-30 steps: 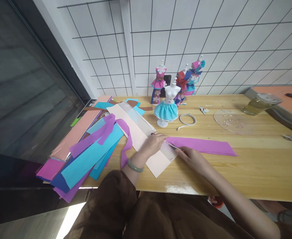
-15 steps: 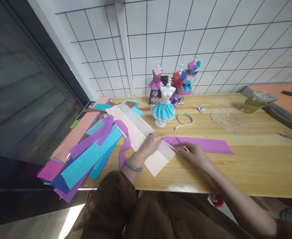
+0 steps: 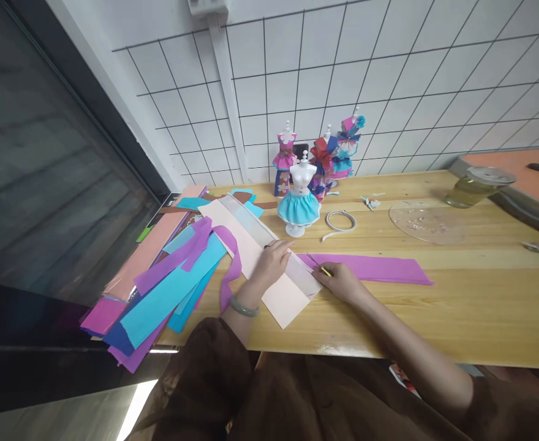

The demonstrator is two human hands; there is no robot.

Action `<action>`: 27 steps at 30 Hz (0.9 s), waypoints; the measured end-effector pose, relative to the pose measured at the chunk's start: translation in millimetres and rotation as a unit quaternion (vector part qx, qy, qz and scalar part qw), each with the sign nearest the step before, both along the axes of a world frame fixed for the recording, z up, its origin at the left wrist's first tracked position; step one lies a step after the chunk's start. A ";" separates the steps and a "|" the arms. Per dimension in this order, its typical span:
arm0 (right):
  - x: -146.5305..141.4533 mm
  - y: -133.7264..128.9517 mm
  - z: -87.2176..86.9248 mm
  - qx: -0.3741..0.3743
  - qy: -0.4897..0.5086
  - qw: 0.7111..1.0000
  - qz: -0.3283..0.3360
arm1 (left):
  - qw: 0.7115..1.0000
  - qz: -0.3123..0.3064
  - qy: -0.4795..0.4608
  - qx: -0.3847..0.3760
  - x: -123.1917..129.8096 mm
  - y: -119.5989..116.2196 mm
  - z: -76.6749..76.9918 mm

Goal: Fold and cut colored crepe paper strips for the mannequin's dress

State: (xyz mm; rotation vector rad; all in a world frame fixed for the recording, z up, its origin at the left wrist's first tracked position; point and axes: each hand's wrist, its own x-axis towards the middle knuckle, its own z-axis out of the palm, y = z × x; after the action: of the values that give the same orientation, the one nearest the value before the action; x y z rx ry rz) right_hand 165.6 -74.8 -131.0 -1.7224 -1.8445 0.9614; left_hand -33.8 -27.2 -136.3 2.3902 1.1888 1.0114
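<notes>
My left hand (image 3: 272, 264) rests on a pale peach sheet (image 3: 286, 300) with a whitish strip along one side, its fingers stretched out over the sheet near its upper edge. A small dark spot shows at those fingers, too small to name. My right hand (image 3: 343, 283) is closed on a thin tool with a yellow grip and dark pointed end (image 3: 325, 271). That tip points up and left, over the purple strip (image 3: 384, 268) close to the sheet's edge. Part of the purple strip lies hidden beneath the sheet.
A small white dress form (image 3: 298, 208) in a turquoise skirt stands behind the sheet, with several dressed forms behind it. Coloured strips (image 3: 173, 288) are piled at left. A coiled white band (image 3: 340, 222), a clear round plate (image 3: 421, 222) and a cup (image 3: 478, 187) lie toward the right.
My right hand has moved left with the tool, closer to the sheet's edge. My left hand has shifted slightly left along the sheet. The view has tilted a little.
</notes>
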 end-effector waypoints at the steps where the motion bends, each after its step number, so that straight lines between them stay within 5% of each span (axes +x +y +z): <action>1: 0.4 -0.4 0.4 -0.004 0.005 1.000 -0.001 | 1.000 0.016 0.006 0.003 -5.1 1.2 3.8; 6: 2.7 -1.2 4.1 -0.031 0.041 0.999 -0.001 | 0.992 0.058 0.113 -0.022 -39.4 -4.0 27.9; 11: 5.3 -2.2 8.0 -0.074 0.080 0.994 0.012 | 0.966 0.005 0.256 -0.040 -64.3 -48.4 41.6; 16: 4.5 -2.0 6.1 -0.095 0.106 0.990 0.023 | 0.940 0.002 0.340 -0.006 -71.1 -84.2 36.3; 27: 9.2 -2.6 9.5 -0.098 0.098 0.990 0.002 | 0.922 -0.027 0.382 0.053 -66.8 -77.2 22.8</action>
State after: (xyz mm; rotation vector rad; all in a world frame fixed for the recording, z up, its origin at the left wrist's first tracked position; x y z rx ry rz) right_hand 174.8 -77.5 -121.4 -1.6648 -1.6752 1.3018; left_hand -100.6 -104.4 -113.5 2.9966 1.2873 0.0803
